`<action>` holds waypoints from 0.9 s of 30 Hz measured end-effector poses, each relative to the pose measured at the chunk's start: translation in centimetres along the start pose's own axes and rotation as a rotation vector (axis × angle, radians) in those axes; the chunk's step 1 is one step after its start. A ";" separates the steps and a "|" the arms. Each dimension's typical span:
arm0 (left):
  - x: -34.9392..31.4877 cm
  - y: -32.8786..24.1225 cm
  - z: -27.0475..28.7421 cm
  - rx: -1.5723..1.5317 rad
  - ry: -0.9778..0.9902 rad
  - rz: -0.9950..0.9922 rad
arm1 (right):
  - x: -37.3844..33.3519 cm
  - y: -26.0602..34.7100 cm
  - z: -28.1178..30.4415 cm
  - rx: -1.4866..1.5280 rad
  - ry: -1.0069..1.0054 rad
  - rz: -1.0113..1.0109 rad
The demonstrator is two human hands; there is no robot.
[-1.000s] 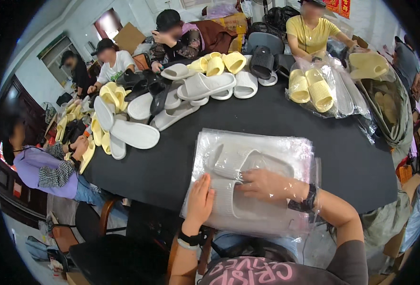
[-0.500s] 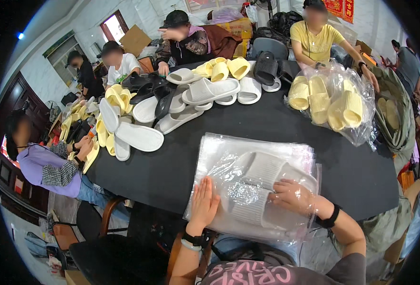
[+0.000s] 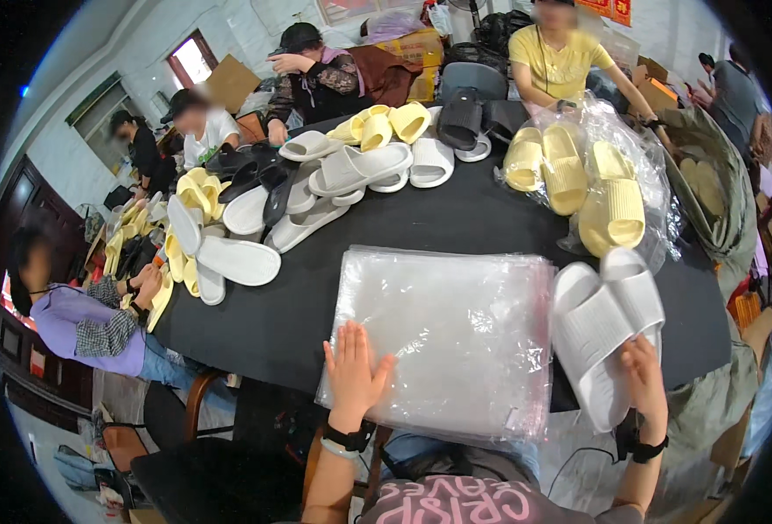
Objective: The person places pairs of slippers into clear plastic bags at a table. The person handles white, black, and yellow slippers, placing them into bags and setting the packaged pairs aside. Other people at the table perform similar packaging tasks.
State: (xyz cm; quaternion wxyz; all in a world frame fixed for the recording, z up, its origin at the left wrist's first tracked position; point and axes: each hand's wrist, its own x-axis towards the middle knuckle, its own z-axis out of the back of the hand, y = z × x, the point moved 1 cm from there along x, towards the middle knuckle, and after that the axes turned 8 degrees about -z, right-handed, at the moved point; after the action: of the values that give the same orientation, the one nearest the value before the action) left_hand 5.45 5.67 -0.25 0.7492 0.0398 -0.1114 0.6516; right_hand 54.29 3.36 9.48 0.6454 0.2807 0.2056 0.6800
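My left hand (image 3: 351, 371) lies flat with fingers stretched out on the lower left of a stack of clear plastic bags (image 3: 438, 332), on the black table in front of me. To the right of the stack, my right hand (image 3: 643, 371) grips a pair of light grey slippers (image 3: 591, 319) by the side. The two slippers overlap and point away from me at a slant, partly past the table's near edge. No bag film shows plainly around them.
Across the table lies a heap of grey slippers (image 3: 237, 259), yellow and black ones. Bagged yellow slippers (image 3: 565, 179) sit at the far right, beside a green sack (image 3: 727, 210). Several people sit around the table, including one in a yellow top (image 3: 556, 65).
The grey slippers, seen under clear film on top of the bag stack before, are now right of it in my right hand. My left hand stays flat on the stack.
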 end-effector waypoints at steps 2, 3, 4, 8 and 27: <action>0.1 -0.2 0.3 0.021 -0.006 -0.032 | -1.4 -2.9 0.4 0.094 -0.293 -0.051; -0.2 0.0 0.3 0.012 -0.022 -0.033 | -1.2 -1.0 1.8 0.227 -0.240 -0.118; -0.5 0.0 0.6 0.015 -0.013 -0.018 | -1.3 0.2 2.5 0.293 -0.242 -0.140; -0.3 0.0 0.6 0.033 -0.002 -0.020 | -1.5 7.5 1.3 0.308 -0.210 0.128; -0.3 0.4 0.0 -0.039 -0.019 -0.026 | 4.4 10.7 -13.8 -0.059 0.172 0.564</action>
State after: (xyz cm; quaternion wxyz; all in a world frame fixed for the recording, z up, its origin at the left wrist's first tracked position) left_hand 5.01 5.45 -0.35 0.7572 0.0326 -0.1306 0.6391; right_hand 37.20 7.95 6.41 0.4191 0.2490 0.1535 0.8595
